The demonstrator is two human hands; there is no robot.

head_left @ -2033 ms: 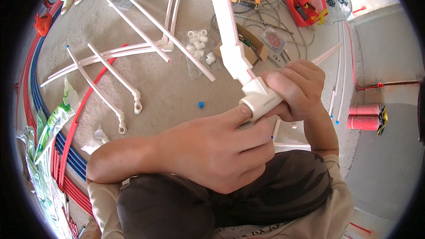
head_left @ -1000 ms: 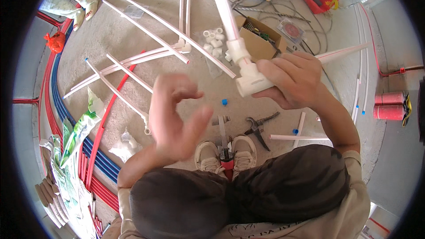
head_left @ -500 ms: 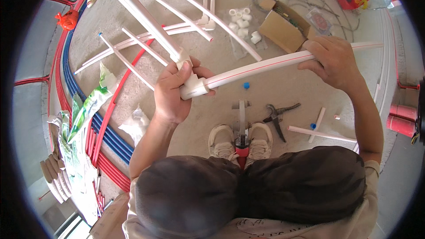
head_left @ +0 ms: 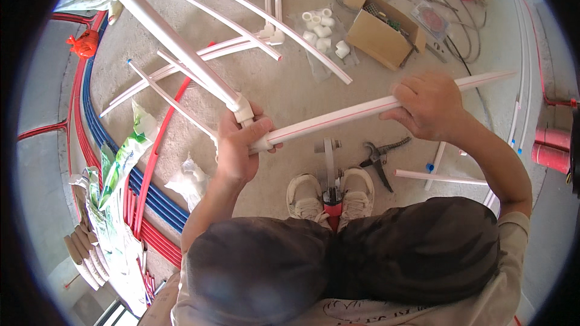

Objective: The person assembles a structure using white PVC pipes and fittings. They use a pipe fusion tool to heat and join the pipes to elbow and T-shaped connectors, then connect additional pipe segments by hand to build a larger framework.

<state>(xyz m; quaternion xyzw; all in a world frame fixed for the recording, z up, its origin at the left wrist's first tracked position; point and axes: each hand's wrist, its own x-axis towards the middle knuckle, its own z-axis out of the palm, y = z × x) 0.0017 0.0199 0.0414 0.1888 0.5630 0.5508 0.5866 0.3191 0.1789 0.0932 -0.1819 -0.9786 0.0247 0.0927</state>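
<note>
"Where is the white pipe joint [head_left: 243, 111] held?"

"It is held just left of the middle, the left hand [head_left: 240, 145] being closed round it. One thick pipe [head_left: 172, 39] is angled far left from it; a red-striped pipe [head_left: 338, 117] is extended right."

"And the right hand [head_left: 430, 107]?"

"The striped pipe is gripped by it, well apart from the joint."

"What is seen around?"

"A red-and-grey tool [head_left: 331, 184] is set between the shoes [head_left: 306, 198], a cutter [head_left: 377, 158] is laid right of it, and white fittings [head_left: 320, 31] are gathered farther off, left of a cardboard box [head_left: 377, 39]."
</note>
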